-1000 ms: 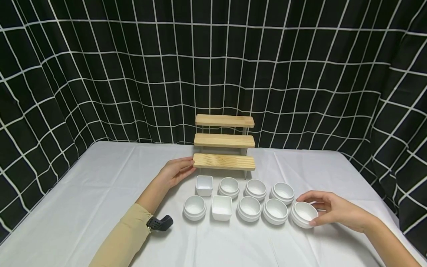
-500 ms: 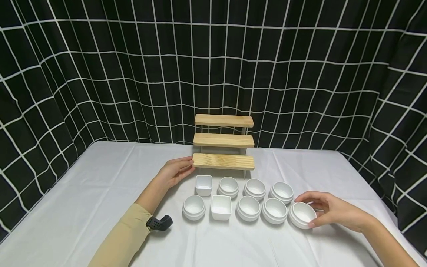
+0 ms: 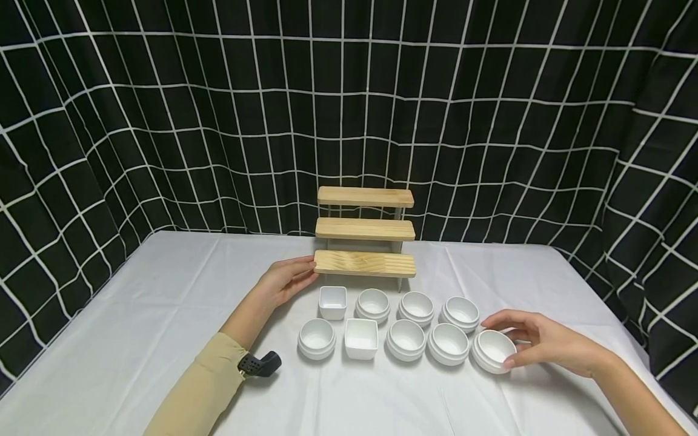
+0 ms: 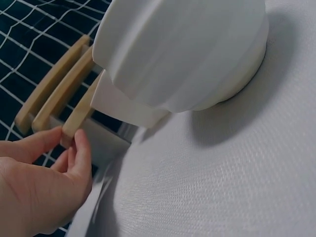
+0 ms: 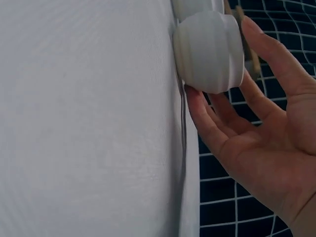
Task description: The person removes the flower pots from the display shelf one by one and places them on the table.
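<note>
My left hand [image 3: 286,280] pinches the left end of the lowest board of a three-tier wooden stand [image 3: 364,264]; the left wrist view shows thumb and fingers at that board's end. At the front row's right end, my right hand [image 3: 551,344] curves its fingers round a small round white bowl [image 3: 493,351], with the thumb on its near side. This bowl [image 5: 210,52] still rests upright on the cloth. Two square white bowls [image 3: 361,339] and several more round ones [image 3: 448,344] stand in two rows before the stand.
A white cloth [image 3: 180,315] covers the table. Behind and at both sides hangs a black curtain [image 3: 349,121] with white grid lines. The stand's upper boards [image 3: 365,229] step up toward the back. A dark wrist strap [image 3: 259,364] sits on the left sleeve.
The view shifts very slightly. Both hands keep their places at the stand and at the right-end bowl, and the bowls stay where they were.
</note>
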Demonstrator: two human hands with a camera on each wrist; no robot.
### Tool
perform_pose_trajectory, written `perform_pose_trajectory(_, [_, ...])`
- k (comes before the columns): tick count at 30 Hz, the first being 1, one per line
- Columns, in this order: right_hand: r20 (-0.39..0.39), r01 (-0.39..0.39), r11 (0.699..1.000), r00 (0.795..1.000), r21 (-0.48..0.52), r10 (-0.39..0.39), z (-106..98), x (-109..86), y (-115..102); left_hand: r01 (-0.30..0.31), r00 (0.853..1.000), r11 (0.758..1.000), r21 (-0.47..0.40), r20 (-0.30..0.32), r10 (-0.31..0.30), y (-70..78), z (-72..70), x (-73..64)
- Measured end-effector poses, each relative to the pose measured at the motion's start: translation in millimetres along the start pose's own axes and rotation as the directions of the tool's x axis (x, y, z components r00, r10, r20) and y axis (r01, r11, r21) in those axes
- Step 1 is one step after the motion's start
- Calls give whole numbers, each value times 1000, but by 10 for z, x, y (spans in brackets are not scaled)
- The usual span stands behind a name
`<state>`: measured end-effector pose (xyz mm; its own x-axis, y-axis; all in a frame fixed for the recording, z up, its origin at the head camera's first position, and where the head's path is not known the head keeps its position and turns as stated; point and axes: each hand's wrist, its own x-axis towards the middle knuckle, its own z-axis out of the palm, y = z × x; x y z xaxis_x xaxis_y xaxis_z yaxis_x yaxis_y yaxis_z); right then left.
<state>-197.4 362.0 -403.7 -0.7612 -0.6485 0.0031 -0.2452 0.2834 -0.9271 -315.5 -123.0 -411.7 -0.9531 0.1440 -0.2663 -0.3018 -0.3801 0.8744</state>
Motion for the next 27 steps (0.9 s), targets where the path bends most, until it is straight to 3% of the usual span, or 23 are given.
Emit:
perform_pose_trajectory(12, [-10, -25, 1000, 1000, -10, 25, -117, -76, -57, 4, 1000, 1000, 20, 6, -4, 17, -24, -36])
perform_pose_trajectory(22, [-68, -70, 996, 996, -61, 65, -237, 14, -151, 5, 1000, 996, 85, -7, -4, 73, -76, -23])
perform_pose_trajectory(27, [-105, -73, 993, 992, -96, 63, -257, 54, -172, 2, 1000, 997, 72, -13, -1, 116, -67, -23])
